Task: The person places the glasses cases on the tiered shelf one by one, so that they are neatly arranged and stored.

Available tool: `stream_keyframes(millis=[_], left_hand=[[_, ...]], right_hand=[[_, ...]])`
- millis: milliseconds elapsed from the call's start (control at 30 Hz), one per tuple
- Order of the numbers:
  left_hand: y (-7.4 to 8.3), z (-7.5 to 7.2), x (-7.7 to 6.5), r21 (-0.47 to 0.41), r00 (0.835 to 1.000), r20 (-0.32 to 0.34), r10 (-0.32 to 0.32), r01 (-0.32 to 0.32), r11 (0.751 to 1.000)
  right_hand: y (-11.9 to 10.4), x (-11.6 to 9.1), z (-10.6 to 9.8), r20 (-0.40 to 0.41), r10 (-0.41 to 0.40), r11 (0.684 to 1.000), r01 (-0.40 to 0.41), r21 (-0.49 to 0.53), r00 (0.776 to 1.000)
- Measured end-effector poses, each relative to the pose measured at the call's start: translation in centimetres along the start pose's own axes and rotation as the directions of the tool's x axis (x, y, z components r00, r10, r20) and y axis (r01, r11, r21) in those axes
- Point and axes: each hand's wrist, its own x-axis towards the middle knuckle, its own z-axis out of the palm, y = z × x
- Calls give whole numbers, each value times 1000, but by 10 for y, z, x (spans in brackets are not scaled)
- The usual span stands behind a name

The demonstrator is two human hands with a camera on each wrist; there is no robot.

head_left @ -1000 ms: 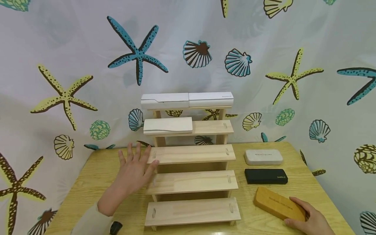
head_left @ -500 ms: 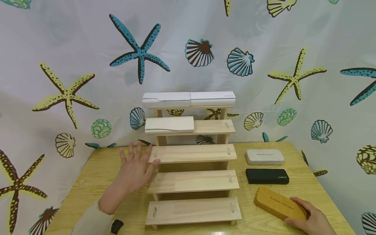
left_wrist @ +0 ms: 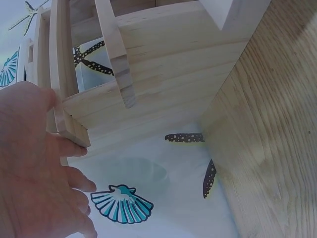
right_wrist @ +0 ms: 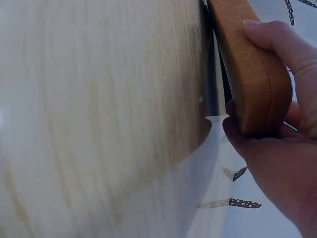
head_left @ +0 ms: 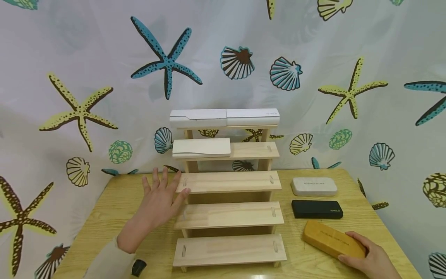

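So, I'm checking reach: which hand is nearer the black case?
The right hand: in front and rightward of the black case. The left hand: across the wooden rack from it.

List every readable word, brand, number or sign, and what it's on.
Nothing reads reliably.
Orange-brown case: one line on top, blurred.
Black case: small lettering, blurred.
Light grey case: one line on top, blurred.
White case, top right of the rack: lettering too small.
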Motion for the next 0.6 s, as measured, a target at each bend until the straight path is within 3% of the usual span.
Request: stream_keyframes(millis=[300,500,600], left_hand=[[0,0,0,6,1000,2,3,-3,1000],[0,-1,1,11,1000,3,4,-4,1000],[1,-2,1,6,1000,8,4,-4,1000]], right_hand=[[-13,-2,-10,-51,-75,994,70,-84,996],[-33,-5,-26,-59,-162,985,165,42,985],[-47,-6,-33,-75,-221,973,225,53,972]])
